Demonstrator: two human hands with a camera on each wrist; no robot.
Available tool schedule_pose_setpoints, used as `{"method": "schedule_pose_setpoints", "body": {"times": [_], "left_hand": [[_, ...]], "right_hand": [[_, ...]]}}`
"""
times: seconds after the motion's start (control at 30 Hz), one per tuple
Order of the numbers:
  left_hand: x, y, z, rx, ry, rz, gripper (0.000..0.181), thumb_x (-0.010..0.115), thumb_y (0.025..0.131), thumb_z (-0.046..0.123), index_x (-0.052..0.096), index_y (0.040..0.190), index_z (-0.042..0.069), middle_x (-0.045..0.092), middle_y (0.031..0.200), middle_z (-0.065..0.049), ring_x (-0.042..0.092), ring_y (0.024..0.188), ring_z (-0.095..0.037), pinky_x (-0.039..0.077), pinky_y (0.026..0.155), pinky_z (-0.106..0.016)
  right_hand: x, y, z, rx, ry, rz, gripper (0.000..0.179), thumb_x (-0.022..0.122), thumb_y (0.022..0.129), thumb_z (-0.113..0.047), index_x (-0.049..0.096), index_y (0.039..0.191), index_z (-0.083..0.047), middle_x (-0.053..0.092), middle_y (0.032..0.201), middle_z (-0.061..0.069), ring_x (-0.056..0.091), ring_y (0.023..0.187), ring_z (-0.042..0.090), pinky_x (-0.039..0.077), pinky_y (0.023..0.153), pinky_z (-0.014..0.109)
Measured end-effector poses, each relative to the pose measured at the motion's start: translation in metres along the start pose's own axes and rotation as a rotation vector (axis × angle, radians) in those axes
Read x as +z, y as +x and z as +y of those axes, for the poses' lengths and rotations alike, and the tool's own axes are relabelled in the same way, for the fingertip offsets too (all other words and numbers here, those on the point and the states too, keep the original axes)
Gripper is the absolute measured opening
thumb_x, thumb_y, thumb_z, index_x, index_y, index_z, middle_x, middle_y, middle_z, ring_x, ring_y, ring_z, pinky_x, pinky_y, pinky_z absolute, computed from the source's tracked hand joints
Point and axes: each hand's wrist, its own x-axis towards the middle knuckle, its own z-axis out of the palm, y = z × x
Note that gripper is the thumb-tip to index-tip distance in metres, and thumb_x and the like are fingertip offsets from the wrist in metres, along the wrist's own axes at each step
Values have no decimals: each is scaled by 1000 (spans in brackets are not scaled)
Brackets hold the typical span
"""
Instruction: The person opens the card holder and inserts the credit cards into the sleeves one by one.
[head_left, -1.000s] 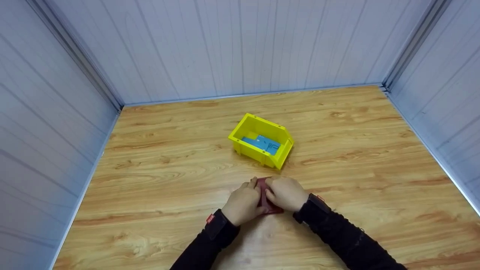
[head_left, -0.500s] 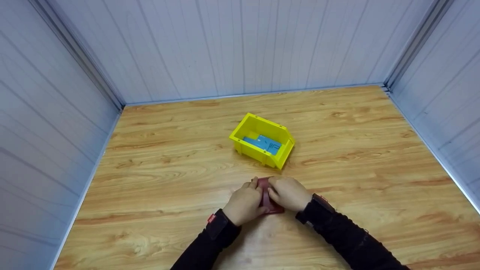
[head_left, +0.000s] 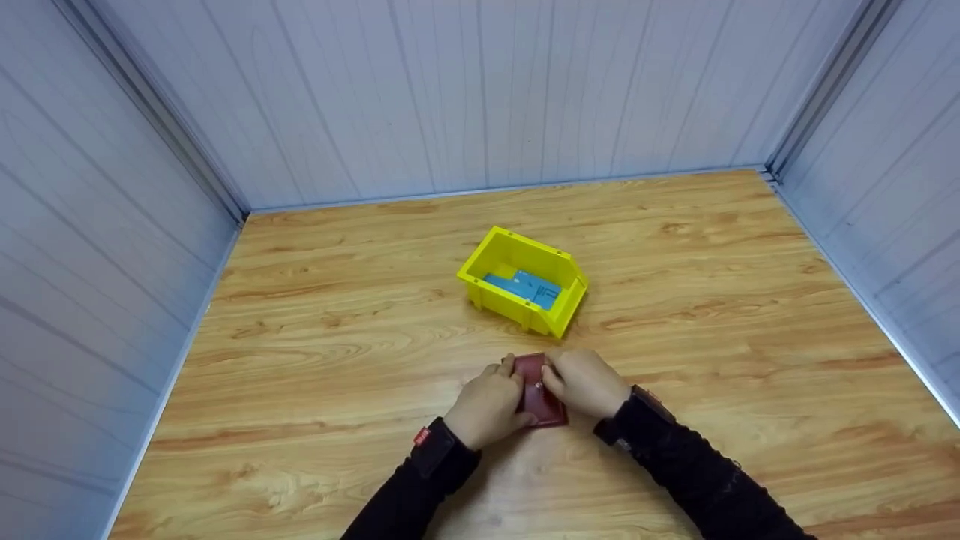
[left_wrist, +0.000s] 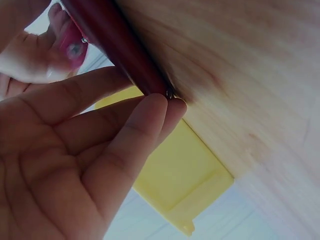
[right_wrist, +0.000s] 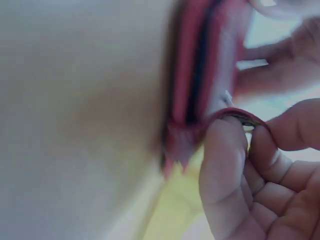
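Note:
A dark red wallet (head_left: 543, 410) lies on the wooden table, between both hands. My left hand (head_left: 486, 405) holds its left side; the left wrist view shows the thumb and fingertips pinching one end. With thumb and fingers, my right hand (head_left: 587, 382) pinches a short strap (right_wrist: 257, 120), which curls away from the wallet's body in the right wrist view. On that strap, a round metal snap (left_wrist: 75, 49) shows in the left wrist view. A small shiny stud (head_left: 538, 385) sits on the wallet's face. Layered edges of the wallet (right_wrist: 215, 60) appear blurred from the right wrist.
Just beyond the hands stands a yellow open-front bin (head_left: 499, 300), angled on the wood-grain table (head_left: 337, 337). Blue cards (head_left: 534, 286) lie inside it. Pale panel walls (head_left: 480, 97) border the table at the back and both sides.
My right hand has shifted slightly right and drawn the strap off the wallet's face, baring the stud. The left hand keeps its hold, and the bin stays put.

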Motion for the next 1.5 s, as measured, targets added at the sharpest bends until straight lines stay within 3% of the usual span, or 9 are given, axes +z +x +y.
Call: {"method": "schedule_pose_setpoints", "body": {"times": [0.13,0.23,0.37,0.43,0.67,0.83,1.07,1.33,1.5], "left_hand": [[-1,-1,-2,-17,-24,-16,68,77,80,46,63,125,-3,49,142,-28,56,122,-35,54,93,-41],[-2,-1,-2,-28,-38,-31,69,77,80,45,62,127,-3,48,143,-28,55,125,-34,54,94,-42],[-1,-1,-3,-36,-39,-33,71,77,80,45,60,129,-3,48,144,-27,55,125,-34,54,93,-43],[-1,-1,-3,-36,-40,-29,71,77,80,45,60,129,-3,48,144,-27,55,125,-34,54,94,-43],[0,-2,-4,-7,-34,8,70,77,80,45,61,128,-4,50,141,-28,56,122,-36,51,98,-40],[-1,-1,-3,8,0,21,69,78,79,46,63,124,-4,53,139,-26,54,122,-36,49,102,-40],[-4,1,2,11,9,-12,65,76,80,45,63,123,-2,49,144,-23,48,131,-38,43,109,-42],[-4,6,8,150,82,-19,64,75,83,43,59,134,7,51,144,-15,49,130,-33,43,108,-40],[-2,12,18,171,112,-58,66,74,83,46,57,135,9,49,146,-13,47,132,-34,44,107,-42]], "right_hand": [[-9,-3,7,72,48,0,17,58,93,-14,57,77,-10,48,65,-4,44,57,9,38,53,23],[-15,-7,14,98,63,-9,12,58,93,-15,66,88,-6,48,63,-6,44,55,8,37,51,22],[-23,-13,22,127,63,-22,12,60,92,-15,65,83,-9,50,63,-6,44,56,9,37,53,23],[-26,-15,26,147,62,-39,22,61,91,-17,54,70,-15,50,64,-5,44,57,9,37,55,24],[-35,-19,40,195,74,-87,22,66,88,-16,52,70,-14,51,64,-4,45,58,12,36,57,26],[-33,-20,45,190,57,-105,18,66,84,-11,54,71,-12,54,65,-2,47,58,12,37,57,26],[-26,-21,44,187,45,-142,16,68,82,-11,57,71,-12,55,65,-2,48,59,12,39,58,26],[-21,-20,46,137,13,-129,12,68,81,-9,60,73,-11,56,67,-2,47,61,12,39,58,27],[-20,-19,46,109,1,-107,11,68,79,-8,61,73,-11,53,65,-3,46,60,12,37,57,26]]}}
